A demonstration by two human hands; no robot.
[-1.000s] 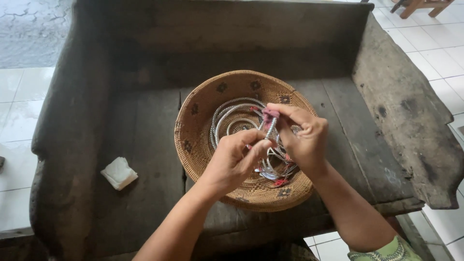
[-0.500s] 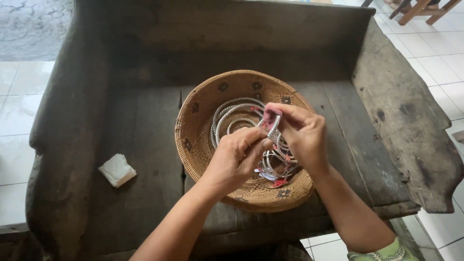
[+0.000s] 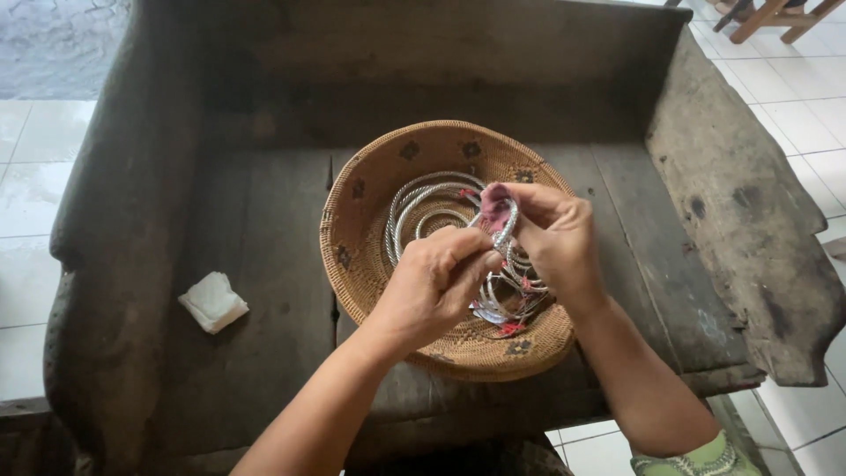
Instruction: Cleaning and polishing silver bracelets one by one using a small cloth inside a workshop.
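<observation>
Currently, a twisted silver metal bangle [image 3: 502, 240] is being held up over a round woven rattan basket [image 3: 370, 264], which is resting on the seat of a dark, weathered wooden bench [image 3: 256, 229]. The bangle is being pinched by the left hand [image 3: 436, 286] at its lower part, fingers closed round the metal, while a small pink cloth [image 3: 495, 204] is being pressed against its upper part by the right hand [image 3: 551, 242], thumb and fingertips clenched on the cloth and the bangle together. More silver bangles [image 3: 423, 211] of the same twisted kind are lying coiled in the bottom of the basket, some with small red tags [image 3: 511, 328] attached. A folded white paper tissue [image 3: 213, 301] is lying on the bench seat well to the left of the basket, untouched. Pale floor tiles [image 3: 793, 79] are showing around the bench.

For the rubbing to be done well, it is judged that the bangle is best being gripped firmly low down, so that it is not turning under the cloth, and that the cloth is best being worked along the grooves of the twist rather than across them. The piece is probably best being kept above the basket, so that a slip is being caught there.
</observation>
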